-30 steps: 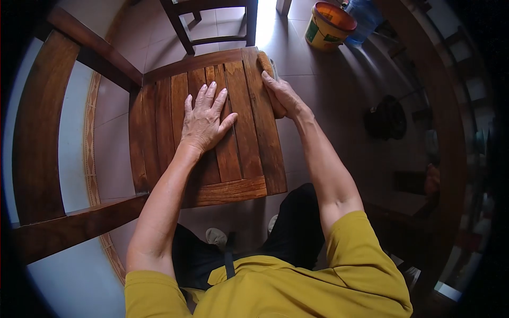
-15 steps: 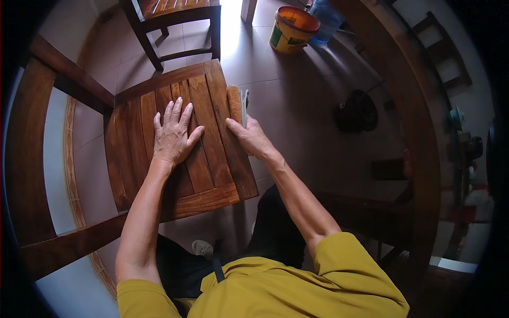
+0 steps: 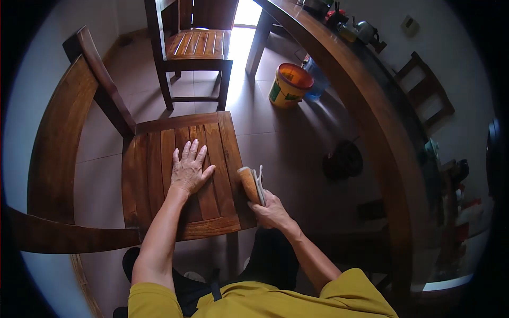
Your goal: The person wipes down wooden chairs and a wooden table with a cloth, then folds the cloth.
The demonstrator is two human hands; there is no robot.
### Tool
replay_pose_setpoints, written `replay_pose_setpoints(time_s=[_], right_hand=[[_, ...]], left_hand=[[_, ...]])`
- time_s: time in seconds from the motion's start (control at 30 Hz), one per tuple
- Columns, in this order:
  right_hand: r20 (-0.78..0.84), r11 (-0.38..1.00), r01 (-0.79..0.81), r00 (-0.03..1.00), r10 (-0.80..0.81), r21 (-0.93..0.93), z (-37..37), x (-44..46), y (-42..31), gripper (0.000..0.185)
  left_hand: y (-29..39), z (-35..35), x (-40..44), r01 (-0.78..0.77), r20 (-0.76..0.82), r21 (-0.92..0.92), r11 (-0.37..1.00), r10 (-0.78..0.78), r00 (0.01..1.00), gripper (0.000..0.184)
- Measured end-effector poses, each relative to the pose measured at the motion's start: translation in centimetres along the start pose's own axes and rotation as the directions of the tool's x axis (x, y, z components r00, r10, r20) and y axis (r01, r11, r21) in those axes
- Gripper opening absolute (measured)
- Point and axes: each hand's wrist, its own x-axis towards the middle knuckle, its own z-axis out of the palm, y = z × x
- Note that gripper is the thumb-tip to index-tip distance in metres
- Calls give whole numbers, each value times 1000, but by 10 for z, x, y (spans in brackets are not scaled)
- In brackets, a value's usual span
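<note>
My left hand lies flat on the slatted wooden seat of a chair, palm down with the fingers spread. At the seat's right edge, my right hand grips an orange-brown pad with a pale grey backing. The pad's brown face is turned toward the side of the seat and appears to meet it. A thin pale strip stands up along the pad's outer side. The palm and the pad's lower end are hidden by my fingers.
A second wooden chair stands ahead. To its right are a yellow bucket with a red inside and a bluish clear container. A long wooden table curves along the right, with a dark round object on the floor beneath.
My right hand and the pad have slid along the seat's right edge toward my body. The left hand stays flat on the seat. The view has tilted up, showing more of the room.
</note>
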Motion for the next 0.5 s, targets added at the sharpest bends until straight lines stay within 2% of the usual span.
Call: replay_pose_setpoints(time_s=[0.07, 0.13, 0.17, 0.23, 0.37, 0.43, 0.5], right_hand=[[-3, 997, -28, 1000, 29, 76, -13, -13, -14, 36], [-113, 973, 230, 967, -229, -5, -28, -26, -26, 33], [-174, 942, 325, 926, -336, -89, -36, -30, -35, 37], [-251, 873, 429, 840, -480, -233, -54, -38, -53, 40], [-315, 714, 442, 681, -661, -543, -91, -52, -92, 67], [-338, 656, 435, 606, -720, -617, -109, -50, -116, 68], [-302, 534, 374, 525, -796, -758, -133, -40, -136, 67]], left_hand=[[0, -1, -1, 6, -5, -15, 1000, -6, 1000, 70], [1, 1, 0, 9, 6, -19, 1000, -9, 1000, 71], [0, 1, 0, 6, -1, -25, 1000, -6, 1000, 71], [0, 2, 0, 3, -4, -28, 1000, -3, 1000, 71], [1, 2, -1, 2, 10, -4, 1000, -2, 1000, 69], [1, 1, 1, -2, 15, -15, 1000, 3, 1000, 70], [0, 1, -1, 4, 24, -20, 1000, -3, 1000, 70]])
